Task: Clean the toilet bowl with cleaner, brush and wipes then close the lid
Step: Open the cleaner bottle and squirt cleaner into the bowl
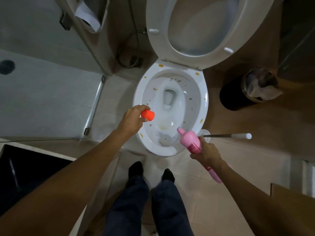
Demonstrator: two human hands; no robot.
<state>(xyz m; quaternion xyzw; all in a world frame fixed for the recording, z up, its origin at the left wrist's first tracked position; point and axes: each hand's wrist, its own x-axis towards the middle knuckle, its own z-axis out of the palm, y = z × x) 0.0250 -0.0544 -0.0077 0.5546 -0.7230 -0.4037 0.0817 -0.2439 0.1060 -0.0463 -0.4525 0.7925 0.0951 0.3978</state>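
Observation:
The white toilet bowl (203, 101) stands open, its rim and inner wall spotted with yellow-brown stains. Seat and lid (156, 17) are raised behind it. My right hand (207, 153) grips a pink cleaner bottle (190, 142), uncapped, tilted with its nozzle over the front right rim. My left hand (132, 120) holds the bottle's orange cap (147, 115) over the bowl's left rim. A toilet brush (226, 135) with a white-tipped handle lies on the floor just right of the bowl.
A dark waste bin (238, 94) with crumpled paper stands to the right. A glass shower partition (95, 103) runs along the left. A hose and floor drain (136, 61) lie behind the bowl on the left. My feet (151, 171) stand before the bowl.

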